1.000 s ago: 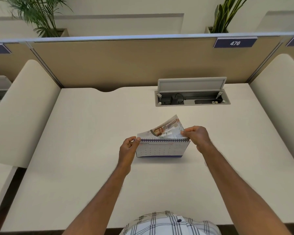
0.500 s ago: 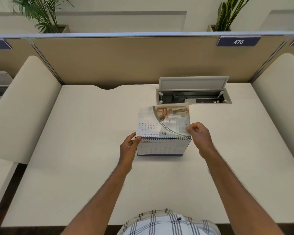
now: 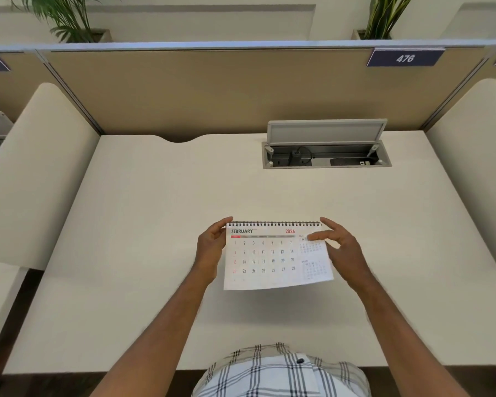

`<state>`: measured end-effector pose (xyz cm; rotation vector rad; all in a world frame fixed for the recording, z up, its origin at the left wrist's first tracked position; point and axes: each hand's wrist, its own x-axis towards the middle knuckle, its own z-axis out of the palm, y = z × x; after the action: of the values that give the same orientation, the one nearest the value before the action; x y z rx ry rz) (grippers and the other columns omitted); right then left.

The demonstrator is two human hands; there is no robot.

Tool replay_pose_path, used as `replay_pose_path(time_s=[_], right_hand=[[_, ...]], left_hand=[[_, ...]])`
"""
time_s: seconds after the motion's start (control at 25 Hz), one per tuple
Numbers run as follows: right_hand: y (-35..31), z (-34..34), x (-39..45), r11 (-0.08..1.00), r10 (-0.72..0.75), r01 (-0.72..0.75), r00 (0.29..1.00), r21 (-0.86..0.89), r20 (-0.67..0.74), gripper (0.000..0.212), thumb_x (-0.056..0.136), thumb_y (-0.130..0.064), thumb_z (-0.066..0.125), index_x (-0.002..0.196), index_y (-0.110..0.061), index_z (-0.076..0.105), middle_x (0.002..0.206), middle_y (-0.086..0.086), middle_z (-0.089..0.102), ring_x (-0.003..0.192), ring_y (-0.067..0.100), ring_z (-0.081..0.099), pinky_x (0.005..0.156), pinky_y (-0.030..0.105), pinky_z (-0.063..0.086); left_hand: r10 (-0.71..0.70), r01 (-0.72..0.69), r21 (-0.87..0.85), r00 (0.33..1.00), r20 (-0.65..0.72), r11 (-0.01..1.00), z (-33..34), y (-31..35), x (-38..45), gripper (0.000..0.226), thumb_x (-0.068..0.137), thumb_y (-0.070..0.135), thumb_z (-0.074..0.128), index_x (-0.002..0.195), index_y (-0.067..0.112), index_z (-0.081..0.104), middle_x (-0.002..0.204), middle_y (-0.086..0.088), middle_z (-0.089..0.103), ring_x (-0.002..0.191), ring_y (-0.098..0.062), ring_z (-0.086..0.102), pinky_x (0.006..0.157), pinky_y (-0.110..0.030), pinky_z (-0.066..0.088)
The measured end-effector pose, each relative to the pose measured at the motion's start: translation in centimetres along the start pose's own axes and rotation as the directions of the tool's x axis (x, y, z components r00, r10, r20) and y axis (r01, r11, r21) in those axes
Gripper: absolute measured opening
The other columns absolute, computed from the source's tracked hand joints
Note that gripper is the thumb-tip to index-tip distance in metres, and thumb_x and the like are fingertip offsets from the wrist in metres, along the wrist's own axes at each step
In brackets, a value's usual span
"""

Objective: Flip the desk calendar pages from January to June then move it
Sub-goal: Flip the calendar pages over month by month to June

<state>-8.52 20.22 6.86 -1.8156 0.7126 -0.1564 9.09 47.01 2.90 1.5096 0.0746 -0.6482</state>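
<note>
The white spiral-bound desk calendar (image 3: 269,259) is at the middle of the desk, its front page reading FEBRUARY 2026 and its lower right corner curling up toward me. My left hand (image 3: 211,250) grips its left edge, thumb at the spiral's left end. My right hand (image 3: 341,247) is at the upper right corner with fingers spread. Its index finger lies on the page and its thumb is by the spiral's right end. The calendar's base and back pages are hidden behind the front page.
The cream desk (image 3: 143,224) has an open cable box (image 3: 327,157) with its lid raised at the back right. A tan partition (image 3: 212,90) with a "476" plate (image 3: 405,58) closes off the far side. Rounded side panels (image 3: 38,173) flank the desk.
The page my right hand was lifting has gone over the spiral to the back. The front now shows February instead of January. My right hand has let the page go and opened.
</note>
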Motion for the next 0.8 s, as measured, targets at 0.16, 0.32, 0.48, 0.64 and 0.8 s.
replay_pose_path(time_s=[0.16, 0.32, 0.48, 0.64, 0.8], right_hand=[[1.6, 0.9, -0.3, 0.939, -0.186, 0.175, 0.983, -0.297, -0.010, 0.037, 0.094, 0.002, 0.064, 0.110, -0.027, 0.080, 0.148, 0.006, 0.055, 0.137, 0.025, 0.048, 0.110, 0.039, 0.040], [1.7, 1.4, -0.1, 0.919, -0.194, 0.181, 0.981, -0.350, -0.001, 0.041, 0.092, 0.010, 0.060, 0.110, -0.021, 0.081, 0.145, 0.006, 0.058, 0.132, 0.022, 0.054, 0.105, 0.027, 0.044], [1.3, 0.8, 0.1, 0.978, -0.032, 0.028, 0.999, -0.206, -0.018, 0.046, 0.085, 0.013, 0.049, 0.088, -0.021, 0.079, 0.133, -0.018, 0.061, 0.119, 0.007, 0.058, 0.084, 0.006, 0.039], [0.4, 0.0, 1.6, 0.982, 0.181, -0.178, 0.982, 0.066, -0.045, 0.022, 0.092, -0.001, 0.047, 0.087, -0.016, 0.062, 0.111, -0.007, 0.071, 0.113, 0.020, 0.061, 0.089, 0.032, 0.043], [-1.7, -0.3, 4.4, 0.936, 0.345, -0.342, 0.938, 0.079, -0.020, 0.019, 0.094, -0.023, 0.054, 0.103, -0.011, 0.066, 0.113, 0.007, 0.073, 0.108, 0.021, 0.068, 0.082, 0.031, 0.046]], left_hand=[[-0.032, 0.033, -0.023, 0.999, 0.020, 0.999, -0.1, 0.3, 0.0, 0.029, 0.097, 0.018, 0.056, 0.115, 0.025, 0.077, 0.110, 0.000, 0.080, 0.099, -0.013, 0.071, 0.087, -0.028, 0.053], [-0.012, 0.011, 0.041, 1.000, 0.013, 0.999, 0.3, 0.2, -0.1, 0.022, 0.098, 0.041, 0.062, 0.108, 0.026, 0.075, 0.105, 0.004, 0.078, 0.096, -0.007, 0.069, 0.086, -0.032, 0.054], [0.054, -0.051, 0.070, 0.998, -0.036, 0.996, 0.7, 0.0, 0.0, 0.019, 0.094, 0.036, 0.073, 0.104, 0.020, 0.073, 0.098, -0.001, 0.074, 0.095, -0.012, 0.066, 0.091, -0.046, 0.055], [0.048, -0.046, 0.050, 0.998, -0.051, 0.998, 0.9, -0.1, 0.0, 0.017, 0.094, 0.032, 0.074, 0.104, 0.017, 0.073, 0.096, 0.001, 0.076, 0.091, -0.007, 0.070, 0.094, -0.045, 0.057], [0.024, -0.023, 0.035, 0.999, -0.039, 0.999, 0.9, -0.2, -0.2, 0.016, 0.094, 0.033, 0.074, 0.102, 0.019, 0.072, 0.096, 0.003, 0.077, 0.087, -0.001, 0.070, 0.090, -0.036, 0.055]])
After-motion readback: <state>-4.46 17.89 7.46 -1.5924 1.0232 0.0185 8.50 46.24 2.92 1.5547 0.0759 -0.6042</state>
